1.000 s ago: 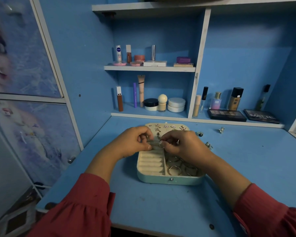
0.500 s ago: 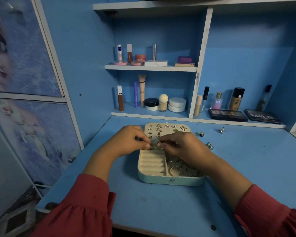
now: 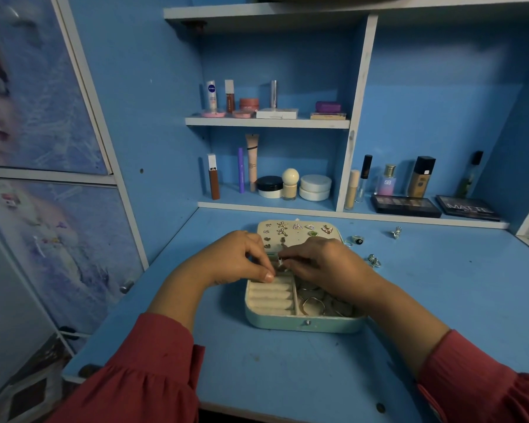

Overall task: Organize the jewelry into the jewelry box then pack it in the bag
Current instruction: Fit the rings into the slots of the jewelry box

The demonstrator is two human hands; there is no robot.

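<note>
both hands, left hand (image 3: 239, 259) and right hand (image 3: 321, 264), pinch a small silver ring (image 3: 280, 263) over the open mint-green jewelry box (image 3: 303, 323), box front at their 6 o'clock.

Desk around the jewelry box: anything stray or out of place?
Yes. Three rings lie loose on the desk right of the open jewelry box: one beside its lid, one nearer, one farther right. Nothing looks spilled or damaged.
</note>
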